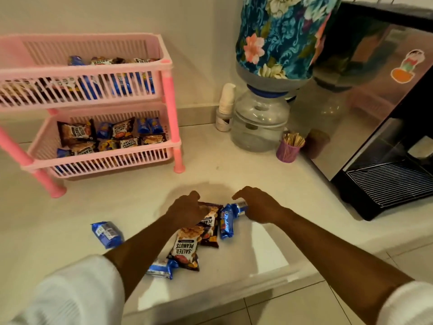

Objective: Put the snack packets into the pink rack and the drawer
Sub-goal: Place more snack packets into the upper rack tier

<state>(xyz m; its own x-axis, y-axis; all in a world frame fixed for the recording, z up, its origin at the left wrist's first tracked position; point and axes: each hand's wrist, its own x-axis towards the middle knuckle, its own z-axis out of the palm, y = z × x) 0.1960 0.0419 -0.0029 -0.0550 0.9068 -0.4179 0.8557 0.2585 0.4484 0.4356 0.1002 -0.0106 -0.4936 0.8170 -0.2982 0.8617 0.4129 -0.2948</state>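
A two-tier pink rack (167, 66) stands at the back left of the white counter, both tiers holding several snack packets. Loose packets lie near the counter's front: a salted peanuts packet (185, 247), a second peanuts packet (210, 221) partly under my left hand (187, 209), a blue biscuit packet (226, 222), another blue packet (106, 233) off to the left, and one blue packet (161, 269) by my left forearm. My left hand closes on the upper peanuts packet. My right hand (257, 205) grips a small blue packet (241, 205). No drawer is visible.
A water dispenser (260, 120) with a floral-covered bottle stands at the back, a stack of paper cups (226, 102) beside it. A purple cup of wooden sticks (288, 148) sits next to a black coffee machine (386, 113) on the right. The counter edge (234, 294) runs below.
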